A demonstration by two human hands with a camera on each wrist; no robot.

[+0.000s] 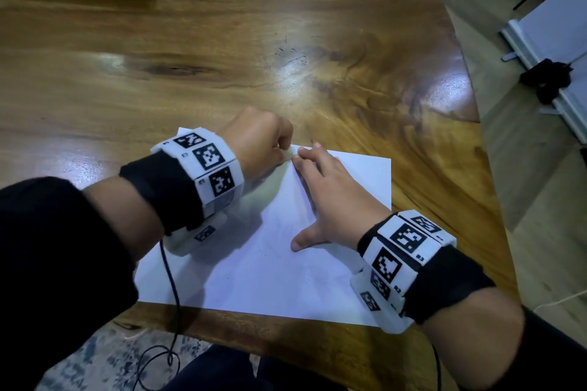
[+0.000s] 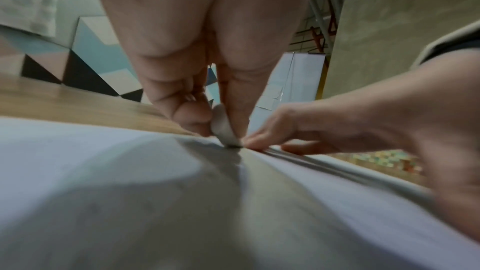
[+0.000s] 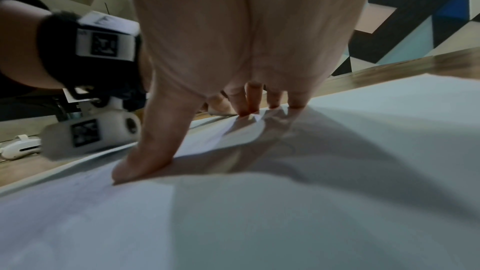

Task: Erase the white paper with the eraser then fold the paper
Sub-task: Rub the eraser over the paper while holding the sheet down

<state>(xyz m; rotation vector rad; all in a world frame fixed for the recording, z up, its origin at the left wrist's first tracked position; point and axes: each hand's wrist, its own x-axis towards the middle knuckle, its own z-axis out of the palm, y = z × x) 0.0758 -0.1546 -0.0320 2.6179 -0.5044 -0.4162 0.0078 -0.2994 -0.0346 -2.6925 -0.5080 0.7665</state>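
Right now I'm seeing the left hand (image 1: 260, 140) pinching the small white eraser (image 2: 224, 129) between thumb and finger, its tip touching the white paper (image 1: 263, 267) near the far edge. I'm seeing the right hand (image 1: 333, 197) lying flat with fingers spread, pressing the sheet just beside the eraser; the paper is lying unfolded on the wooden table (image 1: 222, 57) at its near edge
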